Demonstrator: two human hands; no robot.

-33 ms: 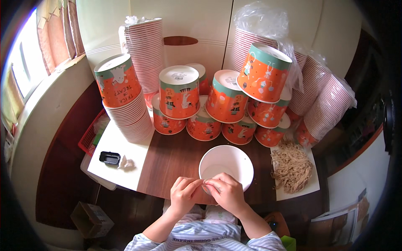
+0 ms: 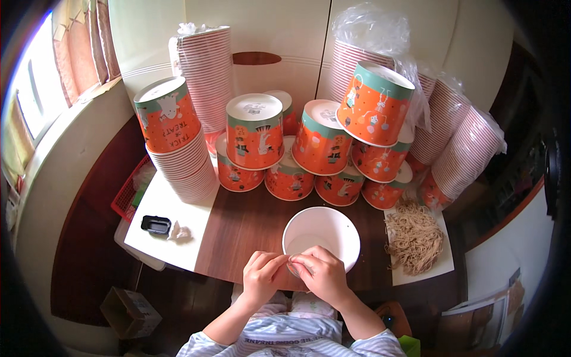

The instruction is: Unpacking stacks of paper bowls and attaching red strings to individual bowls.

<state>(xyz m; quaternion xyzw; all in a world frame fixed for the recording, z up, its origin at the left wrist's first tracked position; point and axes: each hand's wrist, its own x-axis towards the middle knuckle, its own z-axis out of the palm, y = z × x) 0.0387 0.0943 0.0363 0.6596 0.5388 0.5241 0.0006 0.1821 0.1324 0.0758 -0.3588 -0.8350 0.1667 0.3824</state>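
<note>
Barely anything has changed: both hands hold virtually the same pose as in the pic just prior, so the fine fingerwork looks, as a judgement, to be at the same pt. Left hand (image 2: pixel 262 276) and right hand (image 2: pixel 324 273) meet fingertip to fingertip, each pinched closed on a small thin piece (image 2: pixel 289 259), too tiny to ID, at the near left edge of an open white bucket (image 2: pixel 324 225). Whether the right hand touches the bucket, can't tell.

Bucket stands mouth up, its lower interior partly hidden by the right hand; no distinct contents seen. Behind it, orange-and-green buckets (image 2: pixel 254 134) sit upside down in tiers, insides hidden. At L, a nested stack (image 2: pixel 184 172) carries another inverted bucket; more stacks stand at the back, some w/ clear plastic (image 2: pixel 372 27). Black tray (image 2: pixel 156 224), contents unclear, lies beside a crumpled white tissue (image 2: pixel 179 232). Red basket (image 2: pixel 122 199) holds clear & green items. Tan string pile (image 2: pixel 414 238) rests at R on a white sheet (image 2: pixel 416 275).
</note>
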